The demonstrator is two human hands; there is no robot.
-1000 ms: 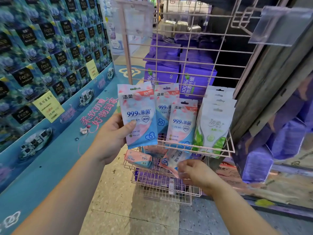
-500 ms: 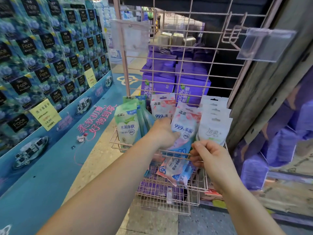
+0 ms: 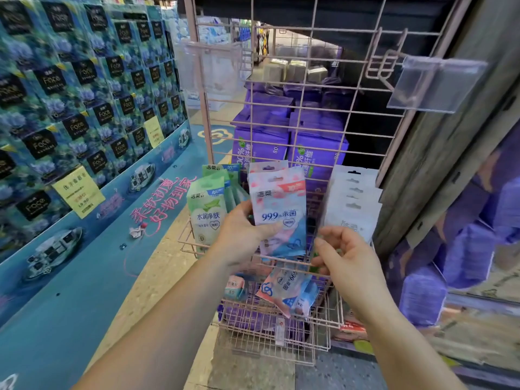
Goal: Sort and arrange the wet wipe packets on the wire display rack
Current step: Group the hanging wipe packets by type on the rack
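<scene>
A pink wire display rack (image 3: 284,102) stands in front of me with a basket shelf at waist height. My left hand (image 3: 242,235) grips a pink-and-blue wipe packet (image 3: 278,209) upright in the basket's middle, with another pink packet behind it. Green wipe packets (image 3: 206,209) stand at the basket's left. White packets (image 3: 351,204) stand in a row at its right. My right hand (image 3: 340,254) hovers just right of the pink packet, fingers apart and holding nothing. Another pink-and-blue packet (image 3: 287,291) lies tilted in the lower basket (image 3: 270,336).
A blue wall display of tissue boxes (image 3: 70,108) fills the left side. Purple tissue packs (image 3: 289,144) are stacked behind the rack. A clear label holder (image 3: 436,85) sticks out on a hook at upper right. A wooden post (image 3: 450,142) rises to the right.
My left hand carried the pink packet from the left into the basket's middle, uncovering the green packets. My right hand rose from the lower basket and let go of the packet lying there.
</scene>
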